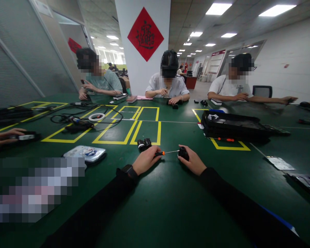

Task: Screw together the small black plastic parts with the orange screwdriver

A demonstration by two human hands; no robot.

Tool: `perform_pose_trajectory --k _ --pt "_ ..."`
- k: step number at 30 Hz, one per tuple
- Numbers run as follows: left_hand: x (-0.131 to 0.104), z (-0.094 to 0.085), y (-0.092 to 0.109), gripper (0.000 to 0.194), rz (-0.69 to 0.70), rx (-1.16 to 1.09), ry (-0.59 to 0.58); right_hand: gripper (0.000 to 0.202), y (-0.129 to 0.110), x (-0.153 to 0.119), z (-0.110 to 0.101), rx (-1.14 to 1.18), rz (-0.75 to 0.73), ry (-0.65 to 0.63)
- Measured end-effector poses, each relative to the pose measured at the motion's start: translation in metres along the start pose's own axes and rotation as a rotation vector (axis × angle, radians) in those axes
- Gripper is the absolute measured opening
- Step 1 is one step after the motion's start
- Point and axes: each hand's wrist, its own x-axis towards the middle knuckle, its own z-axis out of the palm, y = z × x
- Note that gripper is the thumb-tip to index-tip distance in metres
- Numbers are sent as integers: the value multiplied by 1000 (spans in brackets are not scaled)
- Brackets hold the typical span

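My left hand (147, 161) is closed around the handle of a small screwdriver (159, 153) with an orange collar. Its thin metal shaft points right, and the tip is at or very near a small black rounded part (183, 153). That part is held in my right hand (193, 161), between thumb and fingers; its exact kind does not show. Just beyond my left hand, two black cylindrical pieces (144, 144) stand side by side on the green table (160, 206). One of them has a pale band.
Yellow tape rectangles (145, 132) mark the table. Black cables (74, 119) and a white ring (96, 117) lie at the left, an open black case (229, 124) at the right. A tin box (85, 152) sits near my left arm. Several people work around the table.
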Motion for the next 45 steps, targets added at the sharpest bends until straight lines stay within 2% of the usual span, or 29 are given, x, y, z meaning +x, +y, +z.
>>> perform_pose_trajectory --k 21,32,37,41,45 --pt "0 -6 2 28 -19 -20 -20 45 -3 1 -2 4 24 -10" --pt "-1 1 -3 29 -14 5 -23 44 -1 1 0 -2 6 -1" --pt "-2 2 -4 21 -10 24 8 45 -1 1 -2 10 1 -14" --pt "-1 -1 -1 19 21 38 -25 45 -1 0 -3 39 -5 -52" --pt "-1 -4 1 20 25 46 -42 44 -1 0 -3 47 -13 -35"
